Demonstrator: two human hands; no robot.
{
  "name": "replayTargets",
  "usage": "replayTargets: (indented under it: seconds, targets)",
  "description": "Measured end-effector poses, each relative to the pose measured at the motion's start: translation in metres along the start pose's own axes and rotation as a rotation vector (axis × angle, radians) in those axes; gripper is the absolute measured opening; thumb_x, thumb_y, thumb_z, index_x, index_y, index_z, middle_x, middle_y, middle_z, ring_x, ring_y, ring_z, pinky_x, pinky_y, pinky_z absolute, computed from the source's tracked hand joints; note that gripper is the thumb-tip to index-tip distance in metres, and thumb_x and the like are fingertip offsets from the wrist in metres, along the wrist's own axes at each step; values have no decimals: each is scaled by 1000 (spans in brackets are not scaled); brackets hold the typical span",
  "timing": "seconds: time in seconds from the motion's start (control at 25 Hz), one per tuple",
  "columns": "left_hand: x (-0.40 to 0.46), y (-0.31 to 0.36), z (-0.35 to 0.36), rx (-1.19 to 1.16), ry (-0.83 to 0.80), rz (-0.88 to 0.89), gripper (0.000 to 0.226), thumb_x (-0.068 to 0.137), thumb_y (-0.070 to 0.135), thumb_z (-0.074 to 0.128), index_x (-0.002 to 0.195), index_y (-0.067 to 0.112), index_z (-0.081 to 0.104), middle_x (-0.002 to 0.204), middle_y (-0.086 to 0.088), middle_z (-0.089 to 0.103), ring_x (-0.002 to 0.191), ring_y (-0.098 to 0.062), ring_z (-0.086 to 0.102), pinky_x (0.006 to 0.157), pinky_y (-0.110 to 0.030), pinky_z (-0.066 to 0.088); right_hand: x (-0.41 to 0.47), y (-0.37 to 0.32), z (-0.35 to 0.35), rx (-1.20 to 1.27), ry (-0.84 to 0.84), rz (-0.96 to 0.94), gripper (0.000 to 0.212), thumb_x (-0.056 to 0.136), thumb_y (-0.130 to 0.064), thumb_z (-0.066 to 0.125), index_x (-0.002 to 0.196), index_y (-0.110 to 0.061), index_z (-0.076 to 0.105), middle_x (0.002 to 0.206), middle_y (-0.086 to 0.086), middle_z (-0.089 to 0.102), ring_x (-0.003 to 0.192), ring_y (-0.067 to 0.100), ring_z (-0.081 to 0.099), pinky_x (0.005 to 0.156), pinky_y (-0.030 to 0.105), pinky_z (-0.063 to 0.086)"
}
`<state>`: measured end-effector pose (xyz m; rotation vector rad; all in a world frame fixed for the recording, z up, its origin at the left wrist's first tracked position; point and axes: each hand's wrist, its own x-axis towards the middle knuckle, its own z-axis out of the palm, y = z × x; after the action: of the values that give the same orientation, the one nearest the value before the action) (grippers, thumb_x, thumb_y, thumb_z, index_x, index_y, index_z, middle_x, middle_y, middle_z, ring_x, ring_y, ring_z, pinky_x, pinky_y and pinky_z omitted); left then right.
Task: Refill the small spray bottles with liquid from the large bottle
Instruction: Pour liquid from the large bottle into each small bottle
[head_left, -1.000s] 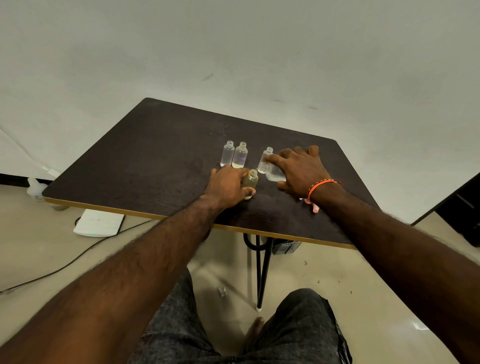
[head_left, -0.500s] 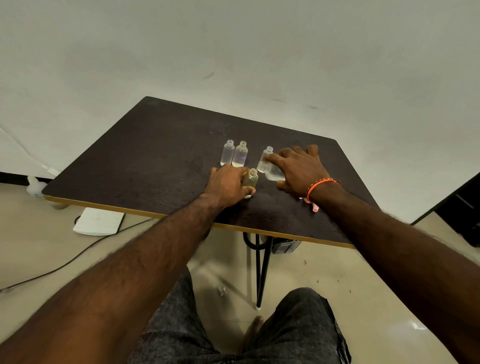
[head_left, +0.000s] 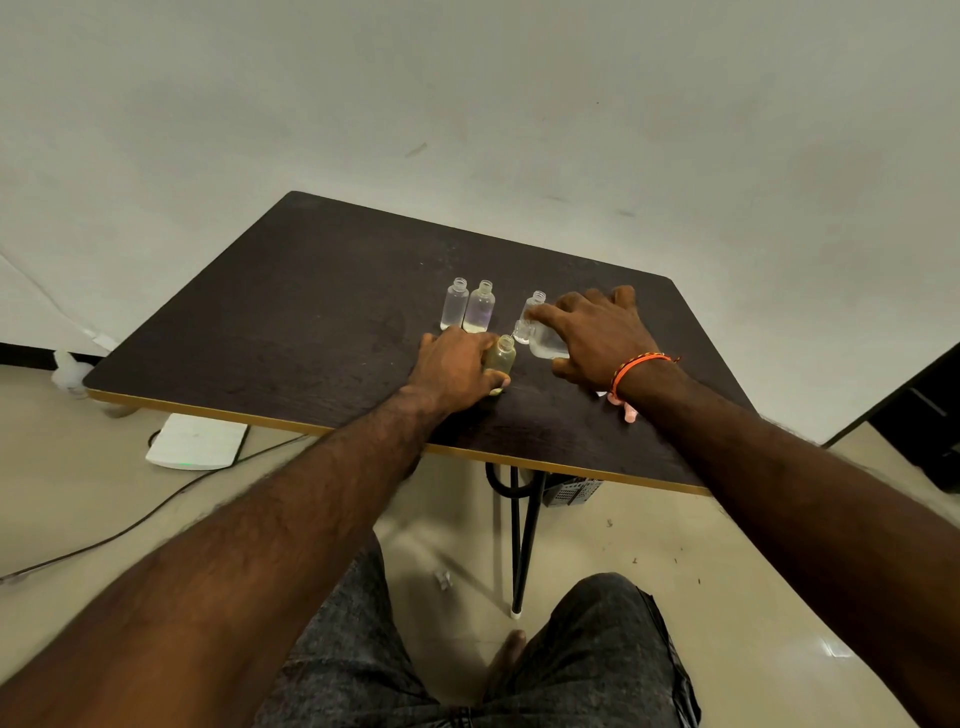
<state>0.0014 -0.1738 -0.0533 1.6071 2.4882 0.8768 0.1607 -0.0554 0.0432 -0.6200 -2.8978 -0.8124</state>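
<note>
Clear liquid is now pouring, we judge: our right hand (head_left: 597, 332) has tipped the large bottle (head_left: 545, 343) so its neck meets the small bottle (head_left: 501, 358) on the table (head_left: 311, 312), our left hand (head_left: 457, 366) still holding it upright.

arms (head_left: 291, 519) – bare, no sleeves | right wrist – orange thread band (head_left: 636, 366) | legs – grey mottled shorts (head_left: 587, 660)

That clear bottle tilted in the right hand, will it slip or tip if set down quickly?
The clear bottle looks smooth, so probably slippery. It is uncapped and partly filled, so a knock would likely spill it. The right hand grips it firmly.
</note>
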Motion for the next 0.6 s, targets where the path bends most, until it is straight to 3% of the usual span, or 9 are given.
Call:
replayTargets:
  seconds: [0.6]
  targets:
    - [1,-1,2,1,19,3,45,83,52,78,119,28,67,107,5,71,108,-20,61,101,-45,39,-1,0,1,-24,-4,-9,75,81,-51,71,146,-38,37,134,4,59,118,31,55,98,50,32]
